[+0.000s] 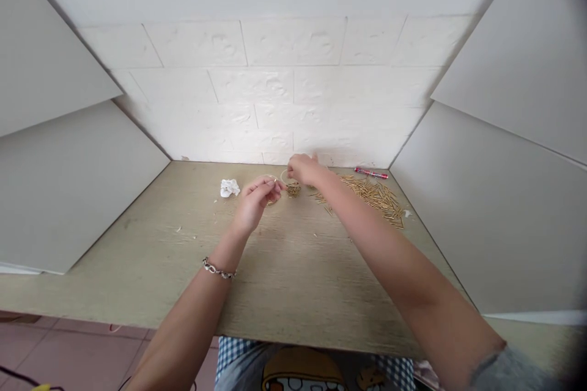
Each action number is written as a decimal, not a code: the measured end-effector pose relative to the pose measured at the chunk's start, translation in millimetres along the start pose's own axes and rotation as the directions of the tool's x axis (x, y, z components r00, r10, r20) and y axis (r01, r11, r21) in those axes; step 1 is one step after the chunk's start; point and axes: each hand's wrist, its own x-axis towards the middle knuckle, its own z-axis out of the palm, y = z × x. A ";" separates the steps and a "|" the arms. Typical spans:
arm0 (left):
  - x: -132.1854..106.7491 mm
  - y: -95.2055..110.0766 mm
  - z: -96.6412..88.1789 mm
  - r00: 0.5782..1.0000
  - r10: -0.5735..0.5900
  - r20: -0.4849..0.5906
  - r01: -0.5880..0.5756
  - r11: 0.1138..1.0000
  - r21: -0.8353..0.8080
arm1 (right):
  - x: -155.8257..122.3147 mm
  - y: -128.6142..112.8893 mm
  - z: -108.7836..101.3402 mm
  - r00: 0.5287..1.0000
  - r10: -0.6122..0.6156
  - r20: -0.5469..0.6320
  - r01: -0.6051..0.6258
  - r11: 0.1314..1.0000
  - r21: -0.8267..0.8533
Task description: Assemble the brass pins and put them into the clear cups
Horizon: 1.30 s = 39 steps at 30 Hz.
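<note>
My left hand (255, 200) is raised over the middle of the wooden table (284, 263), its fingers pinched together on a thin pale thread (275, 178). My right hand (303, 168) is further back near the wall, fingers closed in a pinch just above a small cluster of golden beads (293, 189) that hangs or rests below it. The thread appears to loop between the two hands. A silver bracelet (219, 270) circles my left wrist.
A heap of thin golden tube beads (376, 195) lies at the back right of the table. A red pen (370, 173) lies by the wall. A crumpled white scrap (229, 187) sits at the back left. White panels stand on both sides.
</note>
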 end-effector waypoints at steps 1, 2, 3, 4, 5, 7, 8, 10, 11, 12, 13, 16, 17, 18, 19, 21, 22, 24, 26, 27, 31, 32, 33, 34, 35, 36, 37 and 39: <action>-0.2 -1.5 0.7 1.000 -0.016 0.024 0.016 1.000 0.011 | -7.1 3.8 -2.9 0.997 -0.022 -0.076 0.029 0.996 0.090; -0.4 -3.1 1.6 0.999 -0.033 0.042 0.031 0.999 0.035 | -15.3 8.2 -5.4 0.988 -0.031 -0.154 0.063 0.976 0.207; -0.4 -4.9 2.7 0.997 -0.050 0.055 0.046 0.996 0.071 | -24.7 12.9 -7.2 0.976 -0.022 -0.219 0.097 0.937 0.336; -0.5 -6.6 4.2 0.995 -0.069 0.066 0.061 0.991 0.117 | -35.0 17.6 -7.9 0.964 0.006 -0.266 0.123 0.877 0.465; -0.7 -8.2 6.1 0.993 -0.090 0.077 0.076 0.983 0.165 | -45.9 21.8 -7.3 0.959 0.026 -0.283 0.152 0.794 0.588; -1.5 -11.0 11.0 0.985 -0.129 0.115 0.098 0.965 0.243 | -67.8 28.0 -0.9 0.951 0.098 -0.292 0.172 0.616 0.768; -2.3 -12.3 13.9 0.979 -0.145 0.141 0.103 0.958 0.267 | -77.7 29.8 5.0 0.953 0.124 -0.276 0.168 0.540 0.824; -4.8 -14.6 20.3 0.964 -0.173 0.200 0.110 0.951 0.290 | -93.8 30.8 21.1 0.957 0.176 -0.233 0.144 0.410 0.901; -6.5 -16.0 23.6 0.955 -0.188 0.230 0.116 0.949 0.294 | -99.6 30.3 30.3 0.957 0.191 -0.219 0.143 0.344 0.928; -8.2 -17.5 26.6 0.945 -0.203 0.256 0.124 0.947 0.295 | -103.9 29.4 39.7 0.960 0.199 -0.197 0.139 0.273 0.952; -10.0 -19.1 29.4 0.934 -0.218 0.282 0.133 0.947 0.292 | -106.8 28.1 48.6 0.960 0.213 -0.179 0.137 0.199 0.970; -14.5 -24.4 35.4 0.901 -0.257 0.350 0.167 0.949 0.267 | -110.1 24.0 68.1 0.971 0.189 -0.147 0.143 0.037 0.989; -15.5 -25.9 36.5 0.892 -0.267 0.364 0.178 0.949 0.259 | -110.3 22.9 71.6 0.974 0.173 -0.146 0.146 0.014 0.989; -16.2 -27.1 37.4 0.886 -0.273 0.374 0.186 0.949 0.253 | -110.7 22.1 73.7 0.976 0.162 -0.146 0.149 -0.003 0.989; -16.7 -28.1 37.9 0.883 -0.278 0.379 0.192 0.949 0.249 | -111.1 21.5 74.7 0.978 0.151 -0.144 0.148 -0.017 0.989; -17.2 -29.5 38.2 0.880 -0.283 0.381 0.201 0.949 0.242 | -112.8 21.0 74.4 0.981 0.138 -0.136 0.143 -0.044 0.989; -17.2 -30.0 38.2 0.878 -0.288 0.382 0.206 0.949 0.240 | -113.9 20.9 73.8 0.982 0.133 -0.132 0.141 -0.058 0.988; -17.1 -31.1 37.6 0.879 -0.296 0.373 0.223 0.948 0.228 | -116.1 21.0 72.6 0.984 0.123 -0.132 0.143 -0.088 0.986; -16.8 -32.1 36.8 0.887 -0.298 0.353 0.238 0.949 0.204 | -117.6 20.8 72.2 0.983 0.118 -0.138 0.152 -0.115 0.982; -16.7 -32.5 36.4 0.892 -0.296 0.341 0.242 0.951 0.192 | -118.0 20.7 72.3 0.983 0.115 -0.141 0.155 -0.121 0.981; -16.5 -31.9 35.6 0.905 -0.286 0.315 0.234 0.953 0.192 | -118.2 19.5 73.6 0.982 0.126 -0.141 0.154 -0.102 0.983; -16.5 -31.3 35.8 0.906 -0.286 0.313 0.232 0.952 0.200 | -118.1 19.3 73.9 0.982 0.132 -0.137 0.150 -0.099 0.984; -16.5 -30.7 36.1 0.906 -0.287 0.312 0.230 0.951 0.206 | -118.0 19.1 74.3 0.982 0.134 -0.132 0.146 -0.100 0.984; -16.6 -30.1 36.4 0.906 -0.287 0.311 0.229 0.950 0.211 | -117.8 19.1 74.6 0.983 0.136 -0.127 0.142 -0.102 0.985; -16.7 -29.7 36.7 0.906 -0.288 0.311 0.229 0.949 0.215 | -117.7 19.1 75.0 0.983 0.135 -0.122 0.137 -0.105 0.985; -16.7 -29.5 36.9 0.906 -0.288 0.311 0.227 0.949 0.218 | -117.5 19.2 75.5 0.984 0.134 -0.118 0.133 -0.110 0.985; -16.7 -29.5 36.9 0.906 -0.287 0.310 0.224 0.949 0.222 | -117.2 19.4 76.0 0.985 0.130 -0.115 0.131 -0.117 0.984; -16.5 -30.0 36.5 0.907 -0.281 0.313 0.214 0.949 0.231 | -116.7 19.9 77.0 0.987 0.119 -0.111 0.127 -0.137 0.982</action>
